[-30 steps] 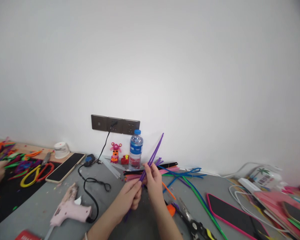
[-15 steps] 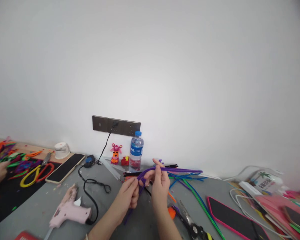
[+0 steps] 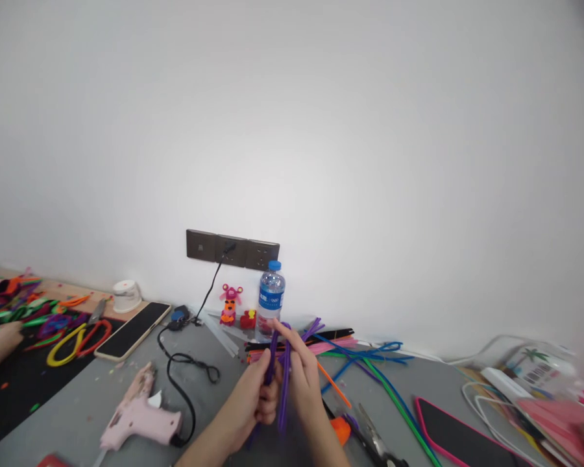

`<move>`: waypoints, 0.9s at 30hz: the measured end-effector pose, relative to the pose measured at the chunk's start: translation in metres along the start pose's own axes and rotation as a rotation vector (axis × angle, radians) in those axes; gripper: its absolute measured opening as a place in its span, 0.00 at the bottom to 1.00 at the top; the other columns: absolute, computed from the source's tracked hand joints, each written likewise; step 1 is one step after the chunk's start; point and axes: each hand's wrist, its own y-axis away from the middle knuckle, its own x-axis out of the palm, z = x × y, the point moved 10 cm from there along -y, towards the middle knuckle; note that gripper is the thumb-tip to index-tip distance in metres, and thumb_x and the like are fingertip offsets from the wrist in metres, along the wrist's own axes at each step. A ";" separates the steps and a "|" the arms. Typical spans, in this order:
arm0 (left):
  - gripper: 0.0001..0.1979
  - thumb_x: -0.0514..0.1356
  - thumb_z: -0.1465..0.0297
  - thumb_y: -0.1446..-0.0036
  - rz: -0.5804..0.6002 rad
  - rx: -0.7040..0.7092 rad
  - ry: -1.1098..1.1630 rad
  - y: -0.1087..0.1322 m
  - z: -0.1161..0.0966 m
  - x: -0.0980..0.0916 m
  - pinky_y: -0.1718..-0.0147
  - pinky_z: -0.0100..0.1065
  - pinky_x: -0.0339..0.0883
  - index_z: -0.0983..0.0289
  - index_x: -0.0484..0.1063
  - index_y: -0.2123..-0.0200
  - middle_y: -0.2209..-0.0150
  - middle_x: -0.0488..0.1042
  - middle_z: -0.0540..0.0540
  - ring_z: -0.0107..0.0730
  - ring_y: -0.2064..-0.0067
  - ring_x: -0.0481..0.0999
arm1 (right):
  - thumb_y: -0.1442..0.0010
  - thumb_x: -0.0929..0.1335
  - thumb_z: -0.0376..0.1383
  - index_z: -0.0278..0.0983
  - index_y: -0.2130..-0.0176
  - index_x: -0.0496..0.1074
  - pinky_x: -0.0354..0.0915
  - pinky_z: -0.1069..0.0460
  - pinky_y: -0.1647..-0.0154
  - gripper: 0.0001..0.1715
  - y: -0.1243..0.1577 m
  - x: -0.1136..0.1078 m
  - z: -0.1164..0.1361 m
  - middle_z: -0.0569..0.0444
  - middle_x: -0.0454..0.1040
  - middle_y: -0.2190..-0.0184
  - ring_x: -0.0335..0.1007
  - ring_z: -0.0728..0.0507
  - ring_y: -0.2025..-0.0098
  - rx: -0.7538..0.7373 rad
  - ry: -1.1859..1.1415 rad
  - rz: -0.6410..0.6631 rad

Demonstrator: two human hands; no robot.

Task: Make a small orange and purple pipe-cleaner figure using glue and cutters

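Purple pipe cleaners are bent over at the top, with their ends hanging down between my hands. My left hand is closed around one part of the bundle, its thumb on top. My right hand touches the bend from the right, index finger stretched out toward the upper left and the other fingers curled, partly hidden. Behind the hands stands a water bottle with a blue cap. More purple, black and pink pipe cleaners lie just beyond my right hand.
A pink glue gun, a phone and red and yellow scissors are on the left. Another person's hand is at the far left. Blue and green stems, open scissors and a pink-edged phone lie right.
The purple strands that stretched out to the right now bend over and hang down between my hands. My right hand has turned and its index finger reaches over the bend.
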 end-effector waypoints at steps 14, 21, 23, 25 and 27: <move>0.28 0.62 0.45 0.56 -0.048 0.062 -0.109 0.002 0.000 -0.004 0.75 0.33 0.67 0.65 0.67 0.69 0.75 0.73 0.52 0.32 0.75 0.73 | 0.38 0.64 0.43 0.38 0.54 0.75 0.70 0.47 0.58 0.17 0.000 0.002 -0.019 0.49 0.82 0.65 0.78 0.40 0.63 0.237 0.007 -0.010; 0.26 0.64 0.48 0.56 0.026 0.045 -0.174 0.003 0.000 0.004 0.79 0.30 0.66 0.64 0.66 0.65 0.78 0.69 0.47 0.24 0.81 0.68 | 0.36 0.62 0.45 0.37 0.54 0.74 0.70 0.49 0.61 0.20 0.001 0.002 -0.017 0.49 0.81 0.68 0.77 0.40 0.64 0.238 0.053 0.008; 0.24 0.64 0.50 0.55 0.058 0.046 -0.165 0.005 0.000 0.009 0.81 0.30 0.65 0.63 0.64 0.67 0.78 0.68 0.45 0.22 0.82 0.65 | 0.35 0.61 0.46 0.37 0.54 0.75 0.70 0.48 0.61 0.21 0.000 0.001 -0.016 0.49 0.81 0.69 0.77 0.40 0.65 0.232 0.052 0.006; 0.21 0.63 0.52 0.54 0.078 0.040 -0.163 0.006 0.002 0.012 0.81 0.30 0.65 0.62 0.63 0.67 0.79 0.67 0.44 0.23 0.83 0.65 | 0.36 0.61 0.47 0.37 0.54 0.75 0.70 0.49 0.63 0.22 0.000 0.003 -0.017 0.49 0.81 0.70 0.77 0.40 0.66 0.243 0.040 0.025; 0.18 0.63 0.57 0.53 0.091 0.032 -0.166 0.006 0.003 0.014 0.80 0.30 0.65 0.61 0.61 0.67 0.80 0.67 0.44 0.23 0.82 0.65 | 0.37 0.62 0.48 0.38 0.54 0.75 0.69 0.50 0.69 0.22 0.001 0.006 -0.019 0.50 0.81 0.70 0.76 0.41 0.69 0.270 0.025 0.049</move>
